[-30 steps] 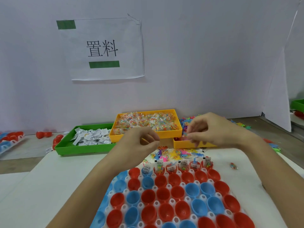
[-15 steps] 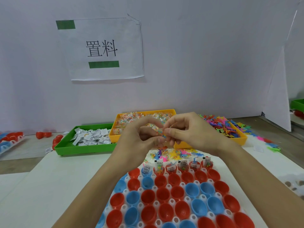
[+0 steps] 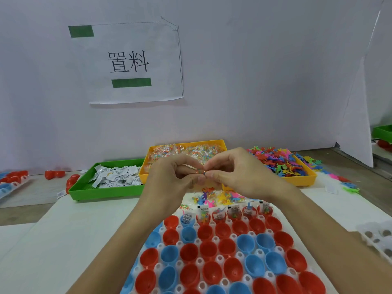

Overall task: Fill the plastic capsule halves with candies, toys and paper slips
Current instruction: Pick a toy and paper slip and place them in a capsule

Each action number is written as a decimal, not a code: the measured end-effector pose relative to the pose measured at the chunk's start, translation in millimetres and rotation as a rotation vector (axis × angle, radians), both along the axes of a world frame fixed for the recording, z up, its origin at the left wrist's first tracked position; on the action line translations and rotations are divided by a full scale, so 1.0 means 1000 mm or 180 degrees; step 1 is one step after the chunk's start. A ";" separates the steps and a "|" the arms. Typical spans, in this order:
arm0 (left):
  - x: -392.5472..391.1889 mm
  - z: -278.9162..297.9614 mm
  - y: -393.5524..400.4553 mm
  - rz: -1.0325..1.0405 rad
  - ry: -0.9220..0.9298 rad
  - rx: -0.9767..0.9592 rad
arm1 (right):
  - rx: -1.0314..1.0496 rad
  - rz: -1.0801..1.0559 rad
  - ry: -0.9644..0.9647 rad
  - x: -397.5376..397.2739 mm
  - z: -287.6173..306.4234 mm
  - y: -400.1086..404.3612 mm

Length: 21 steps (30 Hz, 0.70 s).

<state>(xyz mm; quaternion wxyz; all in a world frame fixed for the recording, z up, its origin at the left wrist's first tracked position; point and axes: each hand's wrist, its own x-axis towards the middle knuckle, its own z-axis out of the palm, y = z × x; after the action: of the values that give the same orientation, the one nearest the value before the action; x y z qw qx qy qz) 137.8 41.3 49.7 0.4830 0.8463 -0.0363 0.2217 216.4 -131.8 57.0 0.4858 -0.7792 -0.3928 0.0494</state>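
Observation:
Red and blue capsule halves point(image 3: 227, 249) stand open in a white holder tray point(image 3: 199, 262) at the near centre. The far row of halves point(image 3: 233, 213) holds candy packets, toys and paper slips. Above that row my left hand point(image 3: 169, 183) and my right hand point(image 3: 235, 175) meet, and both pinch one small candy packet point(image 3: 200, 172) between their fingertips. A small heap of coloured toys point(image 3: 218, 196) lies on the mat just behind the tray.
At the back stand a green tray of paper slips point(image 3: 114, 181), a yellow tray of candy packets point(image 3: 186, 151) and a yellow tray of plastic toys point(image 3: 282, 164). Loose red halves point(image 3: 54, 174) lie left. Another white holder point(image 3: 377, 236) sits at the right edge.
My right hand came left from the toy tray to meet my left hand. Both hands now pinch the candy packet together, a little higher than before.

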 end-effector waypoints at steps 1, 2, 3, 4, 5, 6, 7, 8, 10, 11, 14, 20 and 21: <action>0.000 0.000 0.001 0.0004 0.0016 0.0064 | -0.0018 0.0027 -0.0039 0.000 -0.001 0.001; 0.001 0.001 0.002 0.0008 0.0024 0.0169 | -0.0040 0.0029 -0.0079 0.000 -0.002 0.002; 0.001 0.001 0.003 0.0035 0.0022 0.0306 | -0.0074 0.0006 -0.0112 0.000 -0.003 0.002; 0.001 0.001 0.004 0.0080 0.0010 0.0448 | -0.0107 -0.0013 -0.0132 0.000 -0.004 0.003; 0.001 0.002 0.006 0.0125 0.0003 0.0565 | -0.0135 -0.0010 -0.0143 0.000 -0.005 0.004; 0.001 0.004 0.007 0.0145 0.0017 0.0636 | -0.0147 0.0004 -0.0144 0.001 -0.005 0.004; 0.001 0.005 0.009 0.0142 0.0060 0.0669 | -0.0143 0.0004 -0.0129 0.002 -0.005 0.003; 0.000 0.007 0.011 0.0110 0.0140 0.0675 | -0.0128 -0.0028 -0.0104 0.003 -0.005 0.002; -0.001 0.010 0.017 -0.0071 0.0420 0.0676 | -0.0062 -0.0147 -0.0031 0.006 -0.003 -0.003; -0.003 0.012 0.020 -0.0186 0.0591 0.0697 | -0.0035 -0.0209 -0.0020 0.007 -0.002 -0.006; -0.006 0.013 0.027 -0.0470 0.0999 0.0902 | -0.0074 -0.0347 -0.0073 0.012 0.000 -0.013; -0.003 0.003 0.023 -0.0489 0.1202 0.1535 | -0.0199 -0.0442 -0.0108 0.014 0.003 -0.020; -0.002 0.000 0.022 -0.0469 0.1222 0.1582 | -0.0234 -0.0463 -0.0132 0.014 0.003 -0.020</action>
<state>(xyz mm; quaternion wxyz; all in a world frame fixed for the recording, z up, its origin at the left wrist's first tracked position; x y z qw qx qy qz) 135.7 63.4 50.2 0.2742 0.9598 -0.0588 0.0068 230.7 -152.1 60.1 0.4510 -0.8239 -0.3431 0.0122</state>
